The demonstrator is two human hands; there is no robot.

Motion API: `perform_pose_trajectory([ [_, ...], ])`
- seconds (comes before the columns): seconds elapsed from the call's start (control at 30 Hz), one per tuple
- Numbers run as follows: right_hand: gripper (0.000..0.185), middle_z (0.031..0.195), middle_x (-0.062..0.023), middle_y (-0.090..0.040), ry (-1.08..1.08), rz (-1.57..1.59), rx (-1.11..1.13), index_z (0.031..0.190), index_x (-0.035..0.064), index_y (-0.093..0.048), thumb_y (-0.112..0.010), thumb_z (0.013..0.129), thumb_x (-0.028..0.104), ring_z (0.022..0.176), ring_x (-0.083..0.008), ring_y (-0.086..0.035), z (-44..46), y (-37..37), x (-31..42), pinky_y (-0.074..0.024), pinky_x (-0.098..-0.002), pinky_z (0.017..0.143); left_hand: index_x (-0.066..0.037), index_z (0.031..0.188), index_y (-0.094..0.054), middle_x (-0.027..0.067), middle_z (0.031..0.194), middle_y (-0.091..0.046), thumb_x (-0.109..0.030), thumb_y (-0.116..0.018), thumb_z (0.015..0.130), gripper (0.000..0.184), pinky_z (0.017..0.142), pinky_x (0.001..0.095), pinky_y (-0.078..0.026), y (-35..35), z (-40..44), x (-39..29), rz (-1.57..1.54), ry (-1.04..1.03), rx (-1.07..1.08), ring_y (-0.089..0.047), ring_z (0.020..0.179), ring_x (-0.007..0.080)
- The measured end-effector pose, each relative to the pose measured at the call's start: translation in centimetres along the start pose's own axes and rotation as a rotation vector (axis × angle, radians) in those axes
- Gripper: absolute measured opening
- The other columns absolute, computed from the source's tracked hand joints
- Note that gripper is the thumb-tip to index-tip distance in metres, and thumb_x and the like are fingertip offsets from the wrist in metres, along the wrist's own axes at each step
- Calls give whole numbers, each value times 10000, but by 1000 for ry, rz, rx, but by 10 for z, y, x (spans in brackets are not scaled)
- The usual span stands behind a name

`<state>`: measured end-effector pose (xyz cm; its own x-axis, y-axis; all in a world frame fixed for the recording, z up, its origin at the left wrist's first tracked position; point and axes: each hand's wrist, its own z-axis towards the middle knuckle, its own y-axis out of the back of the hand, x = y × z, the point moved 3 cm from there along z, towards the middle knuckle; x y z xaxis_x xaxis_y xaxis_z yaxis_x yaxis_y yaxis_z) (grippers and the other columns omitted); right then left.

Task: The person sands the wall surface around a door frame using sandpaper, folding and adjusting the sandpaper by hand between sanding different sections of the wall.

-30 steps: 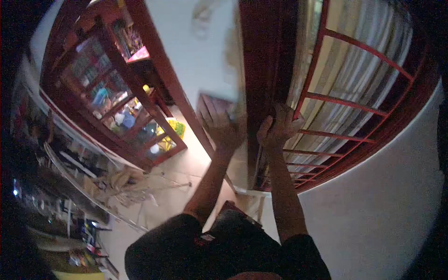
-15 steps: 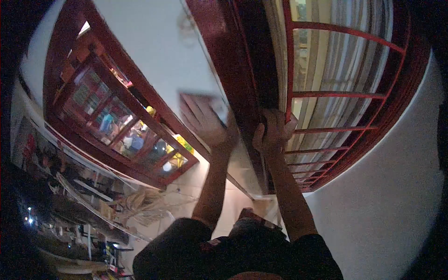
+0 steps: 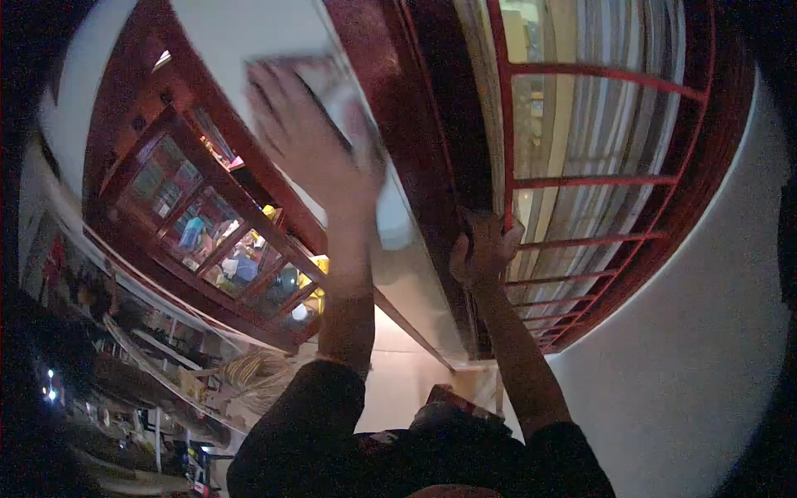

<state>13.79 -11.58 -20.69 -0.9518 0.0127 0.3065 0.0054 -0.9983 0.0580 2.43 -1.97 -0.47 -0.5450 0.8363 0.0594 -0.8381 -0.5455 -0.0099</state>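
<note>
A dark red post (image 3: 398,100) stands between the 2 hands, separating the pale wall (image 3: 249,25) from the window frame (image 3: 505,141), whose red bars (image 3: 614,73) cross in front of a striped curtain (image 3: 598,141). Over the wall, the left hand (image 3: 315,141) lies spread and blurred on a flat, dark-edged piece (image 3: 299,63); I cannot tell whether it grips it or only presses. The right hand (image 3: 486,249) bends at the window frame's edge, thumb apart; its fingertips are hard to make out, so how tightly it holds I cannot tell. Leftward, a glass-paned door (image 3: 170,220) shows small colourful items (image 3: 241,257) through its panes, and the left forearm partly blocks a yellow thing (image 3: 322,264) beside it. Below lie a straw-like bundle (image 3: 257,369) and pale floor (image 3: 407,353). Any labels on the items are too small and blurred to read.
</note>
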Motion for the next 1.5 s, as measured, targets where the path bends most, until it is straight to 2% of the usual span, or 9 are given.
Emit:
perform_pose_trajectory([
  [0.27,323,942,-173,-637,-4,-48,69,1044,23,-636,-523,842,249,863,-366,-528,-2,3,-1,-349,-514,854,59,1393,-378,295,1514,-269,-410,-485,912,681,1131,573,-171,4,-156,11,144,-89,252,-235,1408,457],
  [0.53,341,929,-165,-654,-23,-113,38,1034,37,-647,-504,883,307,917,-367,-531,-12,-3,-7,-337,-534,909,-35,1482,-315,158,1585,-217,-430,-493,927,704,1150,530,-132,5,59,9,-1,-88,-81,-201,1454,353],
  [0.7,371,925,-151,-660,11,-82,-9,1041,40,-654,-476,914,341,933,-380,-525,-17,-6,-11,-334,-546,914,36,1432,-338,287,1529,-239,-293,-521,915,639,1134,581,-156,7,-116,-7,42,180,348,-216,1426,435],
  [0.77,390,952,-158,-654,13,-19,69,1063,46,-650,-463,923,358,957,-382,-504,-20,-12,-23,-338,-558,896,35,1421,-352,255,1516,-294,-252,-544,886,638,1139,568,-170,-16,-205,-6,281,-83,76,-262,1416,405],
  [0.9,463,1037,-191,-620,-11,-116,-10,1102,51,-640,-445,949,442,1078,-371,-478,-36,-16,-31,-371,-583,872,-36,1362,-484,158,1513,-354,-261,-635,826,601,1122,543,-226,6,-67,8,92,-18,316,-286,1415,344],
  [1.03,624,1061,-214,-600,-180,-4,94,1103,22,-619,-378,943,574,1057,-380,-488,-67,-24,-75,-378,-568,859,-35,1410,-431,161,1537,-309,-307,-661,786,718,1134,538,-192,3,49,31,-29,-28,-83,-239,1435,352],
  [1.33,648,1028,-220,-587,-36,-305,25,1066,-13,-599,-316,993,564,994,-395,-528,-92,-28,-103,-410,-509,905,18,1187,-576,229,1368,-494,-229,-585,880,394,1082,570,-301,-6,-247,-2,136,277,96,-436,1306,396],
  [1.4,587,1013,-226,-595,-269,-79,238,1042,-12,-610,-343,1003,509,1031,-422,-517,-180,-58,-208,-368,-519,973,26,1218,-566,228,1391,-477,-197,-541,907,384,1097,582,-293,-17,-240,9,457,123,97,-436,1306,387],
  [1.5,550,1083,-236,-602,-149,-35,78,1069,-4,-611,-375,993,486,1127,-448,-496,-79,-31,-99,-291,-545,1055,-77,1313,-516,130,1447,-449,-237,-529,888,454,1122,577,-241,9,-88,23,356,241,287,-340,1376,353],
])
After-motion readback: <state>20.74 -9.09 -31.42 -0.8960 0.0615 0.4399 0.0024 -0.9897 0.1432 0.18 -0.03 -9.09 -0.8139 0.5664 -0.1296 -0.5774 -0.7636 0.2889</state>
